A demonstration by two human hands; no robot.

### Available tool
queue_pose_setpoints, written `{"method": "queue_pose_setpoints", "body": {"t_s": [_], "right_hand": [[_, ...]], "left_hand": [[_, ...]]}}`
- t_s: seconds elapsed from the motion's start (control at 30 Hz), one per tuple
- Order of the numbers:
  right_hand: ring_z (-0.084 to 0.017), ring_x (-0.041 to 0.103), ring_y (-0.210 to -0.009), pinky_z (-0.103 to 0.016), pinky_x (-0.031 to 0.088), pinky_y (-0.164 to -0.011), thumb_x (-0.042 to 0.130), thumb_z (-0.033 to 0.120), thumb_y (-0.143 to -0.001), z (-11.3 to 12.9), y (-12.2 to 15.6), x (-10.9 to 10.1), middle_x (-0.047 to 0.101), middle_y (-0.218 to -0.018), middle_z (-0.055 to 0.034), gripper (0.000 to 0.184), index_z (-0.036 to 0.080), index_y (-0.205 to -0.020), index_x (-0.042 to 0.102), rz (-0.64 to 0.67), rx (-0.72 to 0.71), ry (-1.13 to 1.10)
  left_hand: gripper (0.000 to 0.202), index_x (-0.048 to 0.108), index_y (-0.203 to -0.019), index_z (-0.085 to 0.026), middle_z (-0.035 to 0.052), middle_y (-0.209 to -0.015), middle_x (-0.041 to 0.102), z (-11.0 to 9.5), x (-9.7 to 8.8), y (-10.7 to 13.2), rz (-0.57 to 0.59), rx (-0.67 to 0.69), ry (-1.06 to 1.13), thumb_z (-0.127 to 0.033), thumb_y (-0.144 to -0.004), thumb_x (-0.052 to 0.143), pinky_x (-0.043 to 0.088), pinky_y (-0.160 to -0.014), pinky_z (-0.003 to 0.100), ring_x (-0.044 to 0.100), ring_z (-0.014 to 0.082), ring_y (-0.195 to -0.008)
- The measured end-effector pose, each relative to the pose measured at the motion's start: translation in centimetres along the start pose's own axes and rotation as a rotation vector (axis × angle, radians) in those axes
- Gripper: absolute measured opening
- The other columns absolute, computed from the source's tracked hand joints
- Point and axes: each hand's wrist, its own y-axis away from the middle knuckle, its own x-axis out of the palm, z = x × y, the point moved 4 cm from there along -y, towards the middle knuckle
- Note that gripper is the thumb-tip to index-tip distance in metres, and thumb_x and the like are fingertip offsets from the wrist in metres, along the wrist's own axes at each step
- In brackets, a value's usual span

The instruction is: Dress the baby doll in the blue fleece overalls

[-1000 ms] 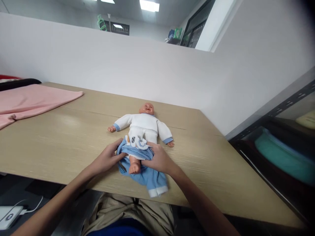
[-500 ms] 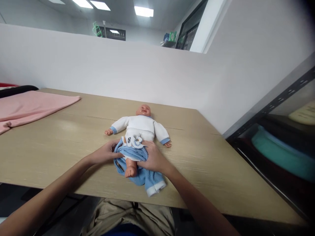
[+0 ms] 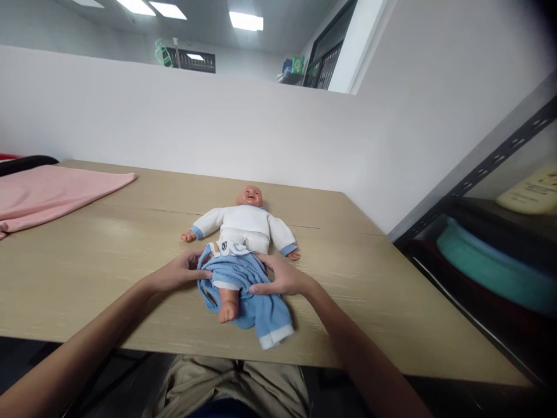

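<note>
Working at the legs of a doll (image 3: 246,219), flat on its back on the surface (image 3: 130,261). Holding blue pants (image 3: 238,269) on the doll's legs, with the left hand (image 3: 177,274) on one side and the right hand (image 3: 284,276) on the other, each with a grip on the cloth. Seemingly done: one bare foot (image 3: 228,306) out through a white cuff (image 3: 226,285). Seemingly left: the other pant leg (image 3: 273,320), flat-looking beside the doll's foot, no toes in sight, and a pull higher than the doll's thighs.

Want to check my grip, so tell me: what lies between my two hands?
In the head view, the blue garment lies between your left hand and right hand, with the doll's leg sticking out of a white cuff.
</note>
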Motion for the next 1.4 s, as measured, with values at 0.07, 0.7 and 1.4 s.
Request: {"method": "queue_pose_setpoints", "body": {"t_s": [0.07,0.7,1.4], "right_hand": [[-0.039,0.064,-0.148,-0.062,0.045,-0.129,0.095,0.06,-0.088,-0.5,0.6,-0.8,0.072,-0.155,-0.0153,0.075,0.024,-0.149,0.071,-0.025,0.026,-0.041],[-0.023,0.069,-0.099,-0.033,0.056,-0.091,0.088,0.058,-0.095,0.1,2.5,0.1,0.074,-0.104,-0.0001,0.038,0.024,-0.109,0.078,0.11,0.064,-0.214],[-0.022,0.068,-0.104,-0.036,0.055,-0.101,0.099,0.056,-0.086,-0.5,2.7,0.7,0.07,-0.108,-0.0005,0.052,0.023,-0.117,0.074,0.008,0.045,-0.574]], "left_hand": [[0.059,0.071,-0.132,-0.022,0.0128,-0.135,0.078,-0.5,-0.6,0.3,-0.01,0.017,-0.018,-0.059,-0.091,0.091,0.056,-0.118,0.05,0.075,0.0324,-0.125],[0.039,0.088,-0.116,-0.029,0.006,-0.106,0.086,-10.4,4.4,-8.7,0.425,0.109,-0.81,-0.049,-0.083,0.092,0.054,-0.091,0.035,0.076,0.0322,-0.101],[0.037,0.076,-0.122,-0.025,0.0087,-0.123,0.08,-12.5,6.0,-8.9,0.5,0.302,-0.329,-0.025,-0.088,0.088,0.059,-0.101,0.039,0.074,0.0305,-0.117]]}}
